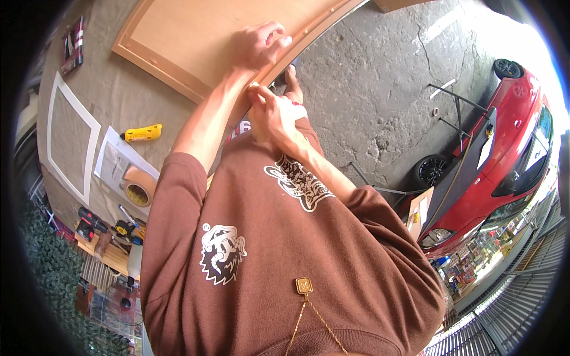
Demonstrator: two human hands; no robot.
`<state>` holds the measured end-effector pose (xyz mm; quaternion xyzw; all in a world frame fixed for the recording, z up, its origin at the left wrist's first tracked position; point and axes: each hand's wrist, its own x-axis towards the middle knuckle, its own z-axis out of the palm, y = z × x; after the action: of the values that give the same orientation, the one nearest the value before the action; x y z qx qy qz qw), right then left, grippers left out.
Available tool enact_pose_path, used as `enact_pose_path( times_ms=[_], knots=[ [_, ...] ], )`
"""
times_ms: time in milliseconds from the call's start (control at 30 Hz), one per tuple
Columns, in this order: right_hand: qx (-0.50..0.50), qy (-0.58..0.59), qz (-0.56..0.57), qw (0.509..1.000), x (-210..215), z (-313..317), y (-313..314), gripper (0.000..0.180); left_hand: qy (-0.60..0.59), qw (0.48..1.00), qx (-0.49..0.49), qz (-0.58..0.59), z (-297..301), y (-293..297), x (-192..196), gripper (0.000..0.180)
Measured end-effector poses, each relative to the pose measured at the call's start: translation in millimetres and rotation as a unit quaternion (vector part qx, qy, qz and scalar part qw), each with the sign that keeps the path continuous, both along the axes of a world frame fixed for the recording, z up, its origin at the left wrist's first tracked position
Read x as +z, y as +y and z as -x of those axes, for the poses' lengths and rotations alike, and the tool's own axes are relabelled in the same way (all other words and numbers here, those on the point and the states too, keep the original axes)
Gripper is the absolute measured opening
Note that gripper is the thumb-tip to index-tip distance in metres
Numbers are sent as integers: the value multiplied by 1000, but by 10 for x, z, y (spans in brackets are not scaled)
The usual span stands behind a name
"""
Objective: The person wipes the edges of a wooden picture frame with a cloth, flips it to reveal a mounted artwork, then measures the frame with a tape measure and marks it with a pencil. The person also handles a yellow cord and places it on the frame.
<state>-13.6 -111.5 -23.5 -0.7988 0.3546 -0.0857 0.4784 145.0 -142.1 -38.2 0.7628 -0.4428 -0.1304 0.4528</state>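
A large tan panel (pixel 184 44) with brown tape along its raised border lies in front of me. My left hand (pixel 261 46) is over the panel close to its right-hand border, fingers curled in toward the palm. Whatever those fingers may hold is hidden. Nearer my body, my right hand (pixel 273 113) is closed at the panel's near edge, thumb and fingers pressed together by the taped border. What lies in its pinch is too small or covered to make out.
On the left surface are a yellow-handled tool (pixel 142 132), a roll of brown tape (pixel 138 193), printed paper (pixel 113 154) and a white rectangular border (pixel 89 121). A cordless drill (pixel 89 221) and tape measure (pixel 124 228) lie nearer. A red car (pixel 504 148) stands right, beside a dark board (pixel 460 184).
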Motion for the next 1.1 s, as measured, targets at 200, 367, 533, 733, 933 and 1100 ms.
enact_pose_path(
  times_ms=[200,367,533,733,933,1100],
  knots=[
    [49,65,32,996,-304,122,370,14,7,1000,0,-8,3,8,13,27],
    [77,23,73,994,-219,133,412,15,-2,1000,-3,-6,8,-5,-1,27],
    [141,45,42,988,-310,175,448,21,-8,1000,-4,-3,2,2,3,26],
    [90,32,-3,995,-270,148,625,14,-10,1000,1,0,14,-9,-5,26],
    [144,16,-14,989,-296,171,568,13,-12,1000,1,-19,17,-9,5,25],
    [122,-1,96,988,75,44,294,11,-3,1000,10,6,-8,44,-41,25]
  ],
)
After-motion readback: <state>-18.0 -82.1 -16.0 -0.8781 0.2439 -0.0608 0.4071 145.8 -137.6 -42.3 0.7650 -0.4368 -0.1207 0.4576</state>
